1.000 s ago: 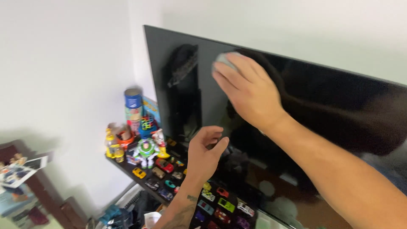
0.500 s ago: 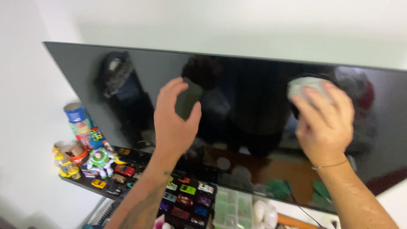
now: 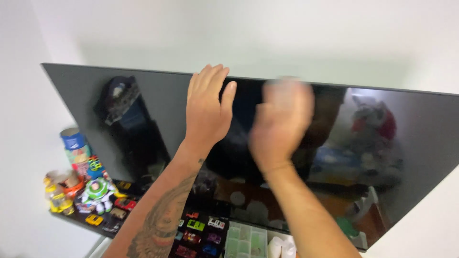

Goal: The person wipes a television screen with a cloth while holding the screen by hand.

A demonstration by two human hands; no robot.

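A large black television screen (image 3: pixel 143 110) is spanning the frame from upper left to right edge, leaning against a white wall (image 3: pixel 287 33). At upper centre, the left hand (image 3: pixel 206 112) is lying flat on its top edge, fingers straight and together. Just right, the right hand (image 3: pixel 279 124) is blurring against the glass; its fingers cannot be made out. Toy cars (image 3: pixel 196 224) are sitting on the dark shelf (image 3: pixel 71 219), lower left.

The large black flat television screen (image 3: pixel 143 110) looks glossy and smooth as glass, mirroring the room; the white wall (image 3: pixel 287 33) behind it is matt.
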